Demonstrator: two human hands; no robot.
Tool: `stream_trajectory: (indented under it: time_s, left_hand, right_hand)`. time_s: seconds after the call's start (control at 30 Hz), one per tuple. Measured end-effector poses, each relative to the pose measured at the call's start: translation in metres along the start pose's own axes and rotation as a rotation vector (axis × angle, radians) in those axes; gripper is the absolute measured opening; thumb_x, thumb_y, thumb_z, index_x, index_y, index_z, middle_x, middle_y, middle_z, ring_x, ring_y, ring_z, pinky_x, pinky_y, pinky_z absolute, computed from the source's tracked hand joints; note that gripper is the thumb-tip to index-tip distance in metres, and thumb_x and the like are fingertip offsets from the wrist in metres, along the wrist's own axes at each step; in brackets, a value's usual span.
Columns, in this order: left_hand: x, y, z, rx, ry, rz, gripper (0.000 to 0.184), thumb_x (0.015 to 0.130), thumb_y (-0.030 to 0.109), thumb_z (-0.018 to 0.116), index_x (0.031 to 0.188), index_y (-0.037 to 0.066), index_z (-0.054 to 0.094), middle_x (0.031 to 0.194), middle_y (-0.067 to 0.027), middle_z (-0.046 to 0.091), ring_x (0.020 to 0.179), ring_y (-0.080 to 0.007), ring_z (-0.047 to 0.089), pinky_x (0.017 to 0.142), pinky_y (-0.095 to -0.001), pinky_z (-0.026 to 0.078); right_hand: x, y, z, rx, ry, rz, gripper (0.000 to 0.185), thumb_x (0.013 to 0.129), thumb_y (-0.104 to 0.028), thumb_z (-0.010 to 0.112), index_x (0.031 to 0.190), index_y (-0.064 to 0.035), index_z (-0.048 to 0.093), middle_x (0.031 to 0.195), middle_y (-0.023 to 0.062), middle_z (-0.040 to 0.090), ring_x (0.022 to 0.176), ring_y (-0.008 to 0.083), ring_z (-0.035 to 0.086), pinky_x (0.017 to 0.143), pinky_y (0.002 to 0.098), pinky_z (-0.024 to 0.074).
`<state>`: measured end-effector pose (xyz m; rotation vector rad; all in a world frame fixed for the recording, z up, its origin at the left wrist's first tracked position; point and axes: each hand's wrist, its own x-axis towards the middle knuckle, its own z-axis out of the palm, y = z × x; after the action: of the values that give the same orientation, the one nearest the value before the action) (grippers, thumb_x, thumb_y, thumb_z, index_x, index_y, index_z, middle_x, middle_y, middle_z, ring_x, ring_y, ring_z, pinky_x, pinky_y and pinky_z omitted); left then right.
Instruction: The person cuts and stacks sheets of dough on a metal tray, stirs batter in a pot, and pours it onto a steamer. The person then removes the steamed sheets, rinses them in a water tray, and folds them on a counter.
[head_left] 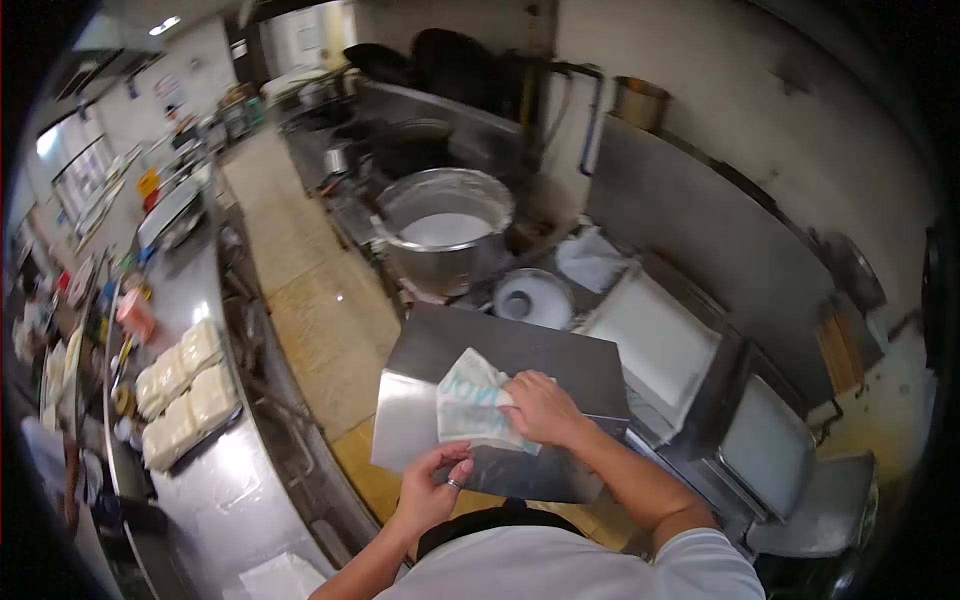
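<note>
A pale cloth with blue-green lettering point(462, 392) lies bunched on a stainless steel box-like surface point(560, 350) right in front of me. My right hand point(543, 408) is closed on the cloth's right side, pressing it against the metal. Just below the cloth's lower edge is my left hand point(432, 488), its fingers curled and thumb near the forefinger, with a ring on one finger. Whether those fingertips grip the metal edge, the cloth or nothing is unclear.
Ahead stands a large metal pot point(445, 225) of white liquid, beside a round lid point(533, 298). White-filled trays point(655, 345) sit to the right. On the left, a steel counter point(225, 500) carries pale blocks point(188, 390). A tiled floor aisle point(300, 270) runs between.
</note>
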<state>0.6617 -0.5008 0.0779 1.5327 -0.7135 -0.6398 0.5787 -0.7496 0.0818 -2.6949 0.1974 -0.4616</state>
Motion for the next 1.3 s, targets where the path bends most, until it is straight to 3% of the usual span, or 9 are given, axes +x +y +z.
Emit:
stream_trajectory:
  time_s: [0.1, 0.23, 0.33, 0.53, 0.7, 0.93, 1.03, 1.3]
  left_hand:
    - [0.02, 0.001, 0.06, 0.04, -0.127, 0.023, 0.028, 0.099, 0.006, 0.069, 0.125, -0.002, 0.066, 0.108, -0.0091, 0.074, 0.1, -0.014, 0.069, 0.091, -0.0305, 0.055]
    - [0.044, 0.012, 0.119, 0.063, -0.283, -0.001, 0.027, 0.098, 0.007, 0.069, 0.123, -0.001, 0.068, 0.106, -0.0081, 0.075, 0.098, -0.0142, 0.07, 0.09, -0.0306, 0.055]
    - [0.063, 0.004, 0.147, 0.057, -0.368, 0.006, 0.027, 0.097, 0.007, 0.07, 0.123, -0.001, 0.068, 0.105, -0.0088, 0.075, 0.098, -0.0149, 0.07, 0.09, -0.0306, 0.055]
    - [0.129, -0.025, 0.189, 0.038, -0.524, -0.042, 0.028, 0.097, 0.006, 0.07, 0.124, -0.001, 0.067, 0.105, -0.0112, 0.076, 0.097, -0.016, 0.071, 0.088, -0.0303, 0.056]
    - [0.201, -0.046, 0.213, 0.042, -0.597, -0.047, 0.027, 0.096, 0.008, 0.072, 0.122, 0.0, 0.07, 0.103, -0.0118, 0.076, 0.095, -0.0166, 0.072, 0.085, -0.0307, 0.057]
    - [0.307, -0.083, 0.213, 0.077, -0.509, -0.007, 0.028, 0.095, 0.012, 0.073, 0.121, 0.003, 0.072, 0.096, -0.0128, 0.076, 0.085, -0.0164, 0.07, 0.075, -0.033, 0.056]
    - [0.346, -0.082, 0.209, 0.131, -0.506, -0.046, 0.028, 0.095, 0.012, 0.072, 0.122, 0.003, 0.072, 0.097, -0.0125, 0.076, 0.085, -0.0166, 0.07, 0.076, -0.0326, 0.056]
    - [0.394, -0.098, 0.217, 0.126, -0.539, -0.134, 0.027, 0.096, 0.011, 0.071, 0.121, 0.001, 0.071, 0.099, -0.0123, 0.076, 0.09, -0.0172, 0.072, 0.082, -0.0318, 0.056]
  right_hand:
    - [-0.059, 0.067, -0.04, -0.13, 0.146, 0.123, 0.027, 0.089, -0.023, 0.068, 0.1, 0.001, 0.063, 0.103, 0.0209, 0.065, 0.103, 0.0408, 0.061, 0.092, 0.05, 0.0483]
    - [-0.117, 0.131, -0.094, -0.226, 0.272, 0.459, 0.027, 0.091, -0.022, 0.068, 0.101, 0.0026, 0.062, 0.1, 0.0236, 0.064, 0.098, 0.0443, 0.063, 0.087, 0.0524, 0.0506]
    - [-0.15, 0.165, -0.127, -0.299, 0.379, 0.668, 0.03, 0.091, -0.024, 0.068, 0.103, 0.0032, 0.061, 0.099, 0.0258, 0.065, 0.094, 0.0469, 0.064, 0.085, 0.0539, 0.0512]
    - [-0.182, 0.213, -0.177, -0.228, 0.565, 1.065, 0.035, 0.087, -0.024, 0.069, 0.104, 0.0057, 0.063, 0.104, 0.0332, 0.068, 0.101, 0.0515, 0.065, 0.089, 0.0554, 0.0507]
    - [-0.179, 0.267, -0.179, -0.288, 0.638, 1.235, 0.037, 0.084, -0.024, 0.068, 0.103, 0.0078, 0.064, 0.103, 0.0346, 0.068, 0.101, 0.052, 0.066, 0.092, 0.0543, 0.0508]
    - [-0.12, 0.354, -0.168, -0.314, 0.666, 1.366, 0.043, 0.085, -0.026, 0.067, 0.11, 0.0089, 0.063, 0.106, 0.0341, 0.069, 0.105, 0.0515, 0.066, 0.093, 0.0535, 0.0509]
    - [-0.091, 0.383, -0.157, -0.329, 0.656, 1.5, 0.043, 0.085, -0.026, 0.067, 0.113, 0.0069, 0.064, 0.107, 0.0323, 0.069, 0.106, 0.0507, 0.066, 0.093, 0.0527, 0.0516]
    - [-0.044, 0.428, -0.129, -0.259, 0.681, 1.578, 0.049, 0.085, -0.028, 0.067, 0.122, 0.0044, 0.063, 0.114, 0.0313, 0.069, 0.11, 0.0482, 0.066, 0.096, 0.0518, 0.0523]
